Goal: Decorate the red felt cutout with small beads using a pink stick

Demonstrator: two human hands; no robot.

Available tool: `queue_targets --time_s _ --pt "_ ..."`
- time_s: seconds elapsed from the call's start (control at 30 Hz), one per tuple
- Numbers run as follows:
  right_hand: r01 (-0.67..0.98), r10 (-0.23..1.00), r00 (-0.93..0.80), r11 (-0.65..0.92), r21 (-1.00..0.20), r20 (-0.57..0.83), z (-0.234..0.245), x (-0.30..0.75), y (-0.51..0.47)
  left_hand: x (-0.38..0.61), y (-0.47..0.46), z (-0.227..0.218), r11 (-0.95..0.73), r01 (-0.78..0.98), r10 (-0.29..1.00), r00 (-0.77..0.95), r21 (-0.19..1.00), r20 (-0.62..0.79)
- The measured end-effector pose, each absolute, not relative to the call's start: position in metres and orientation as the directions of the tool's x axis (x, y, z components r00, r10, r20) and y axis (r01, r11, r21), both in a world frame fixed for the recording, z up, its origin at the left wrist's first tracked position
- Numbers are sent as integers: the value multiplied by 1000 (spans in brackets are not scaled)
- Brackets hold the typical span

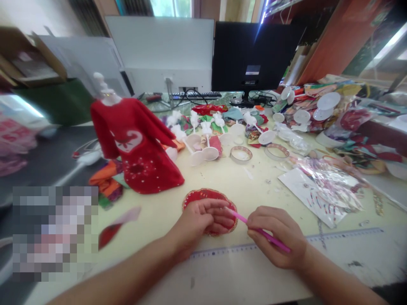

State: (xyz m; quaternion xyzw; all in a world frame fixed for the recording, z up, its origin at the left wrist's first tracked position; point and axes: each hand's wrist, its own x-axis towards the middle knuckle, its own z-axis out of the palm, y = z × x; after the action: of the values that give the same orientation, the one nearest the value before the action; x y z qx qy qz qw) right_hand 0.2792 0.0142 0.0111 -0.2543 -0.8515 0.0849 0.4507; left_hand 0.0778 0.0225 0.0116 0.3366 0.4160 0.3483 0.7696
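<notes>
My right hand (275, 235) is closed around a slim pink pen-like stick (273, 240), its pale tip pointing left. That tip meets or nearly meets the fingertips of my left hand (202, 222). The left hand lies palm partly up with fingers stretched out; whether something tiny rests on them is too small to tell. Beneath it is a red round piece of cloth (206, 195) with a gold beaded-looking edge, partly hidden by the hand. A long clear ruler (337, 237) lies on the table just in front of the cloth and runs behind both hands.
A small red dress (136, 148) stands on a white dress form at left. Farther back are several white doll stands (208, 152), two tape rolls (241, 154) and two monitors (251, 59). Plastic bags (330, 182) and a white card (313, 197) lie at right.
</notes>
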Motion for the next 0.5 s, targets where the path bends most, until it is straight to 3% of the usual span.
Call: queue_targets --time_s 0.23,0.5 --pt "314 505 -511 863 -395 696 11 277 16 78 21 10 485 -177 826 412 856 -383" --pt "321 480 -523 876 -359 704 12 276 17 78 21 6 472 -204 828 437 858 -351"
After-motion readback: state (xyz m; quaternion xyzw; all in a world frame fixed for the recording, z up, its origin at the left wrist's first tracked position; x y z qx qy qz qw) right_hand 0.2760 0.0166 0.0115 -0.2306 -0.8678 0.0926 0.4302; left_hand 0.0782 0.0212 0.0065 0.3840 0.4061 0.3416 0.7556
